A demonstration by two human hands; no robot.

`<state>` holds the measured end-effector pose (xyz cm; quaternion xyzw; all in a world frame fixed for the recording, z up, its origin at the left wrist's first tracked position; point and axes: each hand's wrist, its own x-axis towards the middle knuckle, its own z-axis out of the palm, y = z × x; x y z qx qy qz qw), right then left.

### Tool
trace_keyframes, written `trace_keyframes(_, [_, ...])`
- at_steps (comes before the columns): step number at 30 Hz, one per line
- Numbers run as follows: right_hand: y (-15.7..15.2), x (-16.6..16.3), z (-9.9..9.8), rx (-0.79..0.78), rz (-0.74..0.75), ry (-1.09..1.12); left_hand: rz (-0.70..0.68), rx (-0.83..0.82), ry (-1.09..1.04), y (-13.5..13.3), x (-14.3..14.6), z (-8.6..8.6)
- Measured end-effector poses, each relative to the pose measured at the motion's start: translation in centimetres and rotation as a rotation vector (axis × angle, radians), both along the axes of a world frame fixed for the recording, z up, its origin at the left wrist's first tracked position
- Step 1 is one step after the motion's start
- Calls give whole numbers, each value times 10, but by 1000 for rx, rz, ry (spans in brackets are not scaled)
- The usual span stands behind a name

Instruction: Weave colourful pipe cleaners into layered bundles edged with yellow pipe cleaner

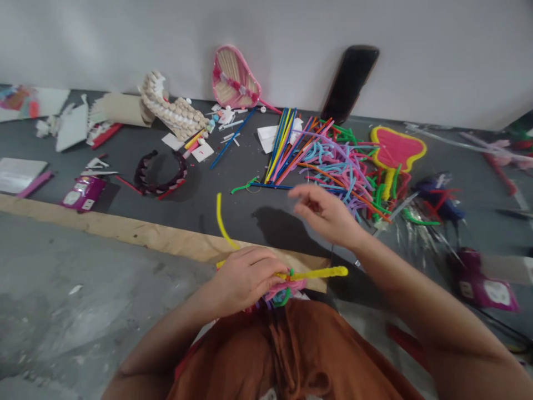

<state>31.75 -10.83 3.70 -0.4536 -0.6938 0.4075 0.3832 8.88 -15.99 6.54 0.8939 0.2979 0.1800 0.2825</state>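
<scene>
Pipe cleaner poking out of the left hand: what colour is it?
Yellow; the pipe cleaner shows best in the head view.

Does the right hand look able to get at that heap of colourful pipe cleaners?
Probably yes: the right hand hovers, seemingly empty, right beside the pipe cleaner heap, with nothing lying between them.

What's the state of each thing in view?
left hand, shut on yellow pipe cleaner and colourful bundle
right hand, open, above mat
pipe cleaner pile, loose, tangled
phone, leaning on wall, screen dark
headband, lying flat
</scene>
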Motion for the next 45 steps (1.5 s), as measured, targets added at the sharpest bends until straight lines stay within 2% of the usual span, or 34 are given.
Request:
trace_keyframes(2, [-12,-2,4,107,252,-106,9,4,-3,0,0,-2])
trace_keyframes(4, [-19,-7,2,179,429,-105,9,8,-6,0,1,-3])
trace_keyframes(8, [-23,-18,-11,209,549,-53,15,24,-34,-2,2,-3])
trace_keyframes(11, [-22,-19,-16,177,464,-52,9,76,-75,-2,1,-5])
trace_keyframes(13, [-25,-15,-14,118,272,-43,28,118,-99,-2,0,-6])
trace_keyframes(16, [-35,-4,-7,-69,-85,30,104,118,-136,-2,-2,-8])
trace_keyframes(18, [-43,3,-4,-167,-207,86,135,84,-164,-1,-3,-9])
trace_keyframes(20, [-50,8,-3,-185,-213,93,117,63,-159,-1,-3,-9])
trace_keyframes(22, [-54,9,-6,-132,-155,36,70,69,-137,-2,-4,-9])
trace_keyframes(27, [-48,-9,-17,139,123,-205,-37,128,-185,-9,-4,-8])
trace_keyframes(30, [-41,-28,-22,208,291,-378,-117,119,-204,-11,-3,-8])
trace_keyframes(33, [-34,-37,-31,317,391,-540,-150,80,-223,-12,-4,-7])
trace_keyframes(35, [-29,-33,-39,383,373,-654,-147,90,-222,-11,-5,-6])
trace_keyframes(39, [-23,-6,-49,390,169,-763,-111,96,-224,-10,-9,-4])
trace_keyframes(42, [-26,14,-40,376,17,-857,-55,85,-248,-8,-9,-3])
trace_keyframes(45, [-32,27,-25,280,-53,-889,2,81,-258,-6,-8,-3])
